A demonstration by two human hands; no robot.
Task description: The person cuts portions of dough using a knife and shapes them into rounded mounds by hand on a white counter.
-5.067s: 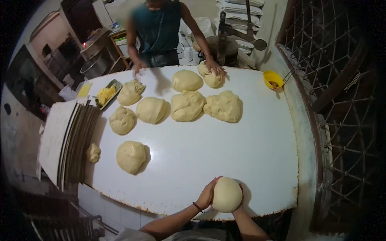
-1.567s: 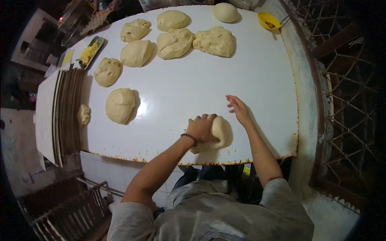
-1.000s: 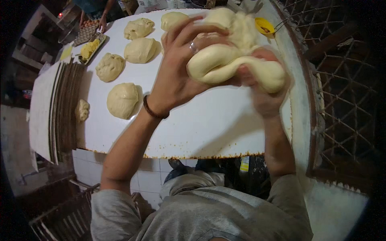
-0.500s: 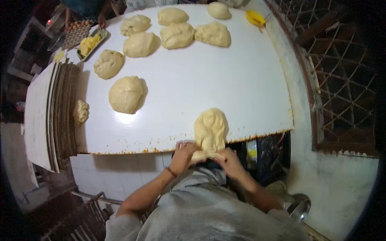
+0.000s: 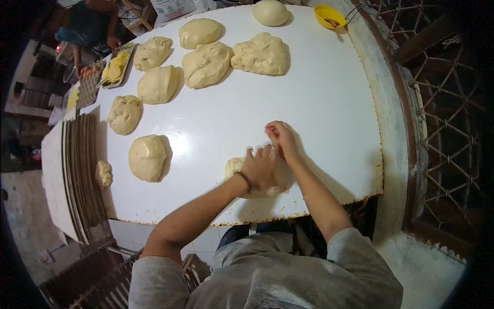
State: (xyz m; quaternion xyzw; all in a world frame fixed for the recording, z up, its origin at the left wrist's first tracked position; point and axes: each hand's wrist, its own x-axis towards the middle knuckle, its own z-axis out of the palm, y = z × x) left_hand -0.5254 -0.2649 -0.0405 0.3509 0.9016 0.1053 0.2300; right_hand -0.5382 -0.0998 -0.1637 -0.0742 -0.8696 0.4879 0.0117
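A lump of pale yellow dough (image 5: 234, 167) lies near the table's front edge, mostly covered by my hands and wrists. Flat on top of it presses my left hand (image 5: 261, 169), its fingers spread and pointing away from me; a thin band circles that wrist. Just beyond and to the right, my right hand (image 5: 283, 141) is closed, fingers curled toward the thumb, and I see nothing in it. My right forearm crosses the dough's right side.
Several dough lumps (image 5: 206, 64) sit on the white table (image 5: 329, 113). A yellow bowl (image 5: 329, 17) stands far right, stacked boards (image 5: 77, 175) at left. A yellow-filled tray (image 5: 117, 67) and eggs (image 5: 90, 72) are far left, beside another person (image 5: 87, 28).
The dough being handled has gone from hanging stretched over the front edge to lying bunched on the table. Both hands moved forward onto it; the right let go. The view shifted.
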